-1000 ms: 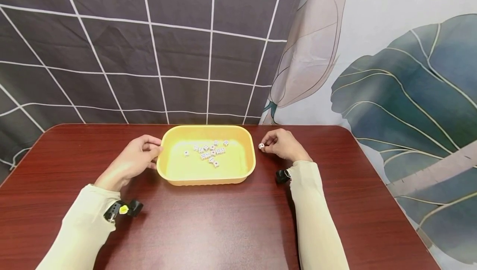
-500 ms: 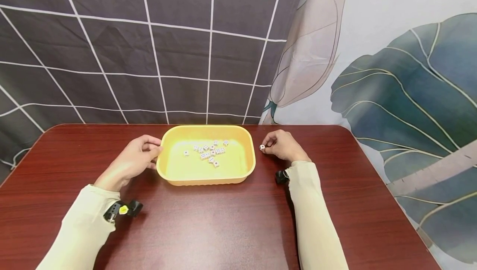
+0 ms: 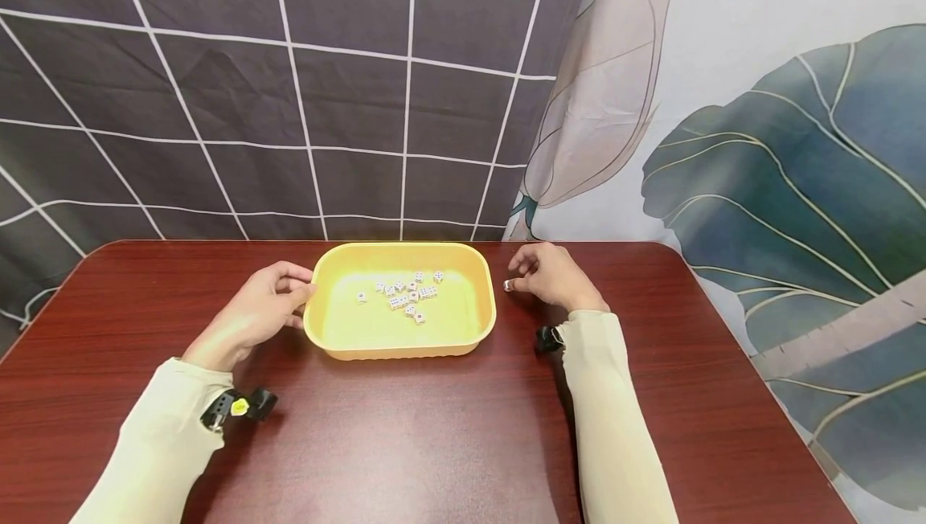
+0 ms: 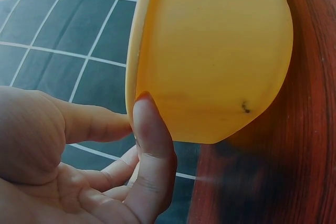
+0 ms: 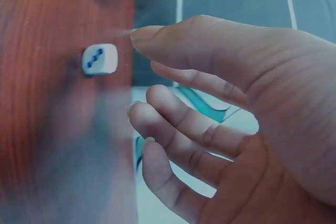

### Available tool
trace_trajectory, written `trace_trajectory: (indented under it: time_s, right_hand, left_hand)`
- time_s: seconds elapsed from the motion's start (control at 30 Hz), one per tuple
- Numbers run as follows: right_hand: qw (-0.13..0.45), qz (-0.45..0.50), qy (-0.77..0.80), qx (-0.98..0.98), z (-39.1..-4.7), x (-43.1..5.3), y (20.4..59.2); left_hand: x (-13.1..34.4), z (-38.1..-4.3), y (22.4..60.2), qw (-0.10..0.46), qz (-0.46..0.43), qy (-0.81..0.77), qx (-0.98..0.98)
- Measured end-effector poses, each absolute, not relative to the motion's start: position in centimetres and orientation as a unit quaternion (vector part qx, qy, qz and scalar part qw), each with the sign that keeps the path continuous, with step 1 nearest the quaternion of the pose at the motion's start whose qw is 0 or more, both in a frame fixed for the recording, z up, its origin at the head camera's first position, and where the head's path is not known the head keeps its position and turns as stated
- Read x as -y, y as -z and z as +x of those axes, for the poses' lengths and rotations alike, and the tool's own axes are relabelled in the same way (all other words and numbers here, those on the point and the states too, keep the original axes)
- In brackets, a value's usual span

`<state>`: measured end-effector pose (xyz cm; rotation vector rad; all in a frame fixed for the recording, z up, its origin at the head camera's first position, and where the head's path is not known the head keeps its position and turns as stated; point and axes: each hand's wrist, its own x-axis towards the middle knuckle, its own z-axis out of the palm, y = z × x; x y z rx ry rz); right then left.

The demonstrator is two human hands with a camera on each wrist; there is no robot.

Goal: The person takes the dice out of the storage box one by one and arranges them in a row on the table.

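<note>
A yellow plastic tray stands on the table with several white dice lying inside. My left hand pinches the tray's left rim; the left wrist view has thumb and a finger on either side of that edge. To the right of the tray, one die sits on the tabletop, three blue dots showing on a face of this die in the right wrist view. My right hand is beside it, fingers loosely bent and apart, with a gap between thumb tip and die.
The dark red wooden table has its far edge just behind the tray. Behind it hang a grey checked cloth and a white cloth with a leaf print. Black camera straps are on both wrists.
My right hand has let go of the die, fingers spreading and lifting away from it, while the die rests on the table. The left hand and tray have not moved.
</note>
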<state>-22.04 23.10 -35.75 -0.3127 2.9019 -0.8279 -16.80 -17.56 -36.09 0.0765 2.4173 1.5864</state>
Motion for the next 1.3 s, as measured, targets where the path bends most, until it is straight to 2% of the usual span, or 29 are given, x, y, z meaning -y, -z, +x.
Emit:
trace_trajectory:
  time_s: [0.7, 1.3]
  right_hand:
    - [0.021, -0.136, 0.314, -0.939, -20.4, -20.1, 32.1]
    - [0.005, -0.183, 0.317, -0.931, -19.0, -15.9, 31.4]
  left_hand:
    - [17.5, -16.8, 36.0, 0.127, 0.024, -0.54, -0.832]
    - [17.5, -16.8, 36.1, 0.125, 0.025, -0.543, -0.83]
